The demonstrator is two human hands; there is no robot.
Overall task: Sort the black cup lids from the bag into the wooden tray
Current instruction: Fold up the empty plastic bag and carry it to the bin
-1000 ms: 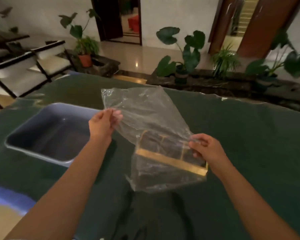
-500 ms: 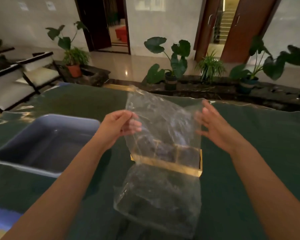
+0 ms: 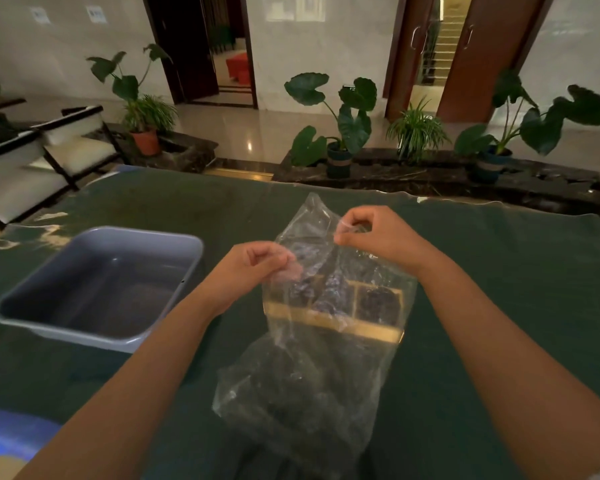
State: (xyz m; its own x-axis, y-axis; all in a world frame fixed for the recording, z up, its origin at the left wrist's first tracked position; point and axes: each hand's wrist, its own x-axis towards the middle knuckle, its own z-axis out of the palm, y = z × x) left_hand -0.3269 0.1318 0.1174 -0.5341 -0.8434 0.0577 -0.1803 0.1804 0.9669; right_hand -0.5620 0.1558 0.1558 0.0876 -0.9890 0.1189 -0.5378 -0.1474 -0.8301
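- Both hands pinch the clear bag's (image 3: 312, 358) top edge at frame centre: left hand (image 3: 257, 268) and right hand (image 3: 371, 233) each closed on film
- Peel the two layers apart gently
- Dark lids (image 3: 291, 400) sit low in the bag, in front of the wooden tray (image 3: 336, 320) on the worktop (image 3: 499, 306)

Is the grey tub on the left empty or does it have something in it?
Empty: the grey tub shows only its bare floor, with no lids or other items inside.

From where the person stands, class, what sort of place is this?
Probably a lobby or hall of a large building: polished floor, potted plants along a stone ledge, and a doorway to stairs.
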